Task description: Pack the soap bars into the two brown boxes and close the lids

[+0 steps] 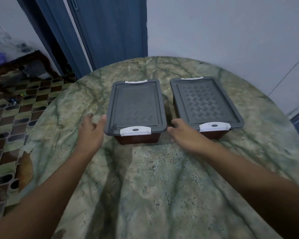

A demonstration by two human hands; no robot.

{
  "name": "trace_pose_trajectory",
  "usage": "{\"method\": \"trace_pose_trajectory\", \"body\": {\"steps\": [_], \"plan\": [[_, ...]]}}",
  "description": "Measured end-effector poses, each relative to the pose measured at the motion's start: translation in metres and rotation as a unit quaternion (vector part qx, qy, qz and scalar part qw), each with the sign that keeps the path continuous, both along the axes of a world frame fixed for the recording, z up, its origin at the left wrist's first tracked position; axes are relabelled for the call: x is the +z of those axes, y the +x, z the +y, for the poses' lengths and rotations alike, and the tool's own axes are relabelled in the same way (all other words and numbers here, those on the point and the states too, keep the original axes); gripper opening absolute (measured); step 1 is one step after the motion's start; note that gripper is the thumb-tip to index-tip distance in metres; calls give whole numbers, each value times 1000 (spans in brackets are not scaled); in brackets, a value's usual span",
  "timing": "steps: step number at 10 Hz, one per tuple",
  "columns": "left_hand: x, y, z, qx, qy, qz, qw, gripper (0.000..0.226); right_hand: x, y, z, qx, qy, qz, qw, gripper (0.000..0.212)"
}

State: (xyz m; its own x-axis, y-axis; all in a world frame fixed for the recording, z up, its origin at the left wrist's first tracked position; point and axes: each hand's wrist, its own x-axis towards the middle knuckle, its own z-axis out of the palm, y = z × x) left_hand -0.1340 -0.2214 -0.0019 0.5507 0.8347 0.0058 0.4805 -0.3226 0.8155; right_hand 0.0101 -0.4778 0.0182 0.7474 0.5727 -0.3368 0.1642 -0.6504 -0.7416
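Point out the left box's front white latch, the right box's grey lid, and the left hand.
Front white latch [136,131], head view: middle of the clip, by its dark button.
Grey lid [205,100], head view: centre of the patterned panel.
Left hand [91,131], head view: back of the hand.

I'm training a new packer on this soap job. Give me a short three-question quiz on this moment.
1. True or false: both grey lids are on the boxes.
2. Which box do both hands flank: A left, B right?
3. Fill in: the latch clips are ____ in colour.

Key:
1. True: left box and right box are lidded.
2. A: the left hand and right hand sit either side of it.
3. White, as on the left box's near clip.
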Motion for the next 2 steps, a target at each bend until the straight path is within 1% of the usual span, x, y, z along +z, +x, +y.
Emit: {"method": "trace_pose_trajectory", "body": {"steps": [1,2], "plan": [[48,-55,-20,-66,18,-66,995,39,40,-24,-77,3,88,11,996,32],[115,-108,-41,-136,33,-108,984,23,75,-35,-156,-58,109,-51,991,35]]}}
